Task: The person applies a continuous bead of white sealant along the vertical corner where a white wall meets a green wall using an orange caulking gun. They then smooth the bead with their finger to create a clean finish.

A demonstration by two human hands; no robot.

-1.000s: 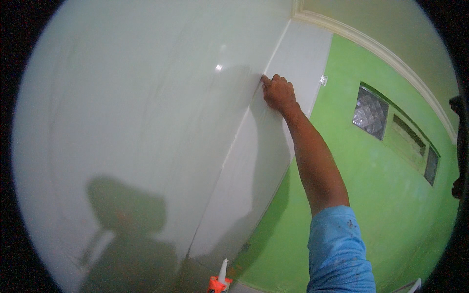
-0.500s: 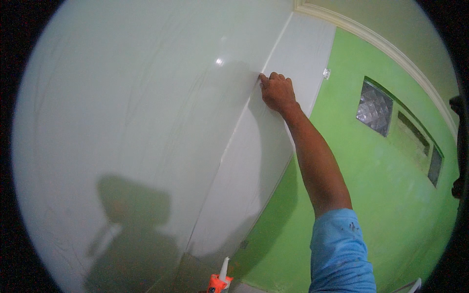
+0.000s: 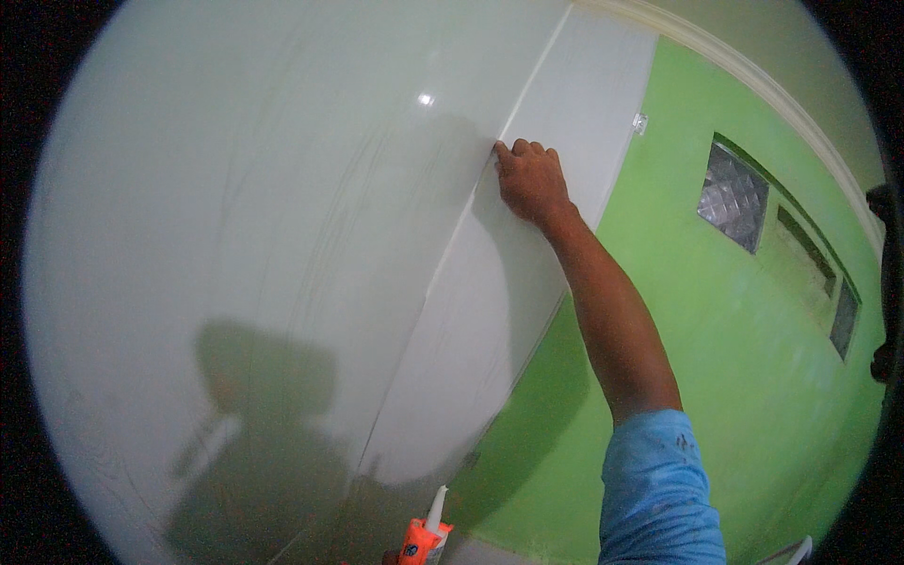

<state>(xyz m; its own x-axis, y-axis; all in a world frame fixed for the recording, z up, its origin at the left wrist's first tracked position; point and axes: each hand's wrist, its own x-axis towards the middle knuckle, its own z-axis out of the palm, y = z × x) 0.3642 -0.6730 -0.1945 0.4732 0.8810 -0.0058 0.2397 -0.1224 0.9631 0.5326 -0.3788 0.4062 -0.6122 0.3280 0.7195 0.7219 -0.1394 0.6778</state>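
Observation:
My right hand (image 3: 533,185) is raised to the white seam (image 3: 459,231) between two pale wall panels. One fingertip presses on the joint while the other fingers are curled in, with nothing seen in them. Above and below the fingertip runs a thin white bead of sealant (image 3: 524,98). At the bottom edge, an orange sealant cartridge (image 3: 415,543) with a white nozzle (image 3: 437,508) points upward. A small dark bit of my left hand (image 3: 390,557) shows against the cartridge, seemingly gripping it; the rest is out of view.
A wide glossy panel (image 3: 235,188) fills the left side. Right of the narrow white panel (image 3: 452,377) is a green wall (image 3: 697,348) with a patterned glass pane (image 3: 733,198) in an opening. Cream moulding (image 3: 753,71) runs along the top. A small metal clip (image 3: 640,123) sits on the panel's edge.
My right fingertip has slid a little down the seam, toward the lower left. The view has tilted slightly, and the cartridge shows a bit higher.

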